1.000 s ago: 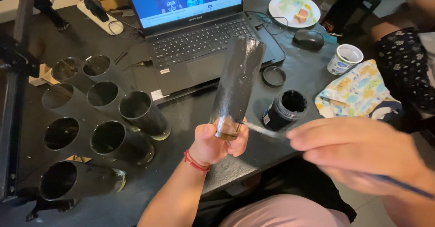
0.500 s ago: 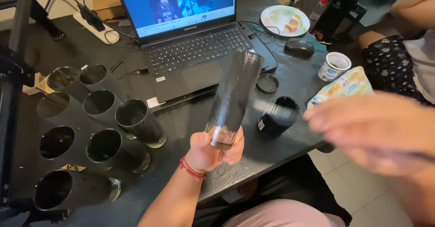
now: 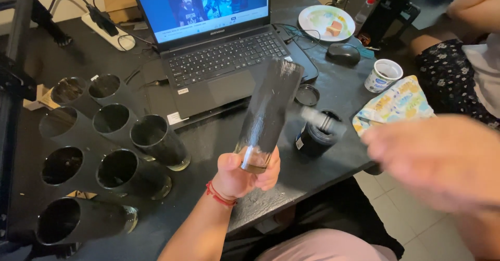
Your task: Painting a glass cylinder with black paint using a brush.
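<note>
My left hand (image 3: 239, 175), with a red thread on its wrist, grips the clear base of a tall black-painted glass (image 3: 271, 105) and holds it tilted above the black table (image 3: 208, 131). My right hand (image 3: 437, 162) is blurred at the right and holds a paintbrush (image 3: 320, 120). The brush tip is over an open jar of black paint (image 3: 312, 142) just right of the glass. The jar's lid (image 3: 307, 95) lies behind it.
Several black-painted glasses (image 3: 156, 141) lie in rows at the left. Behind are an open laptop (image 3: 224, 63), a power strip (image 3: 104, 24), a plate (image 3: 327, 21), a mouse (image 3: 344, 54), a white cup (image 3: 384, 75) and a patterned cloth (image 3: 396, 105). Another person (image 3: 469, 58) sits at the right.
My right hand has drawn the brush away from the glass's base and moved right, bringing the tip over the paint jar. The glass stays in my left hand.
</note>
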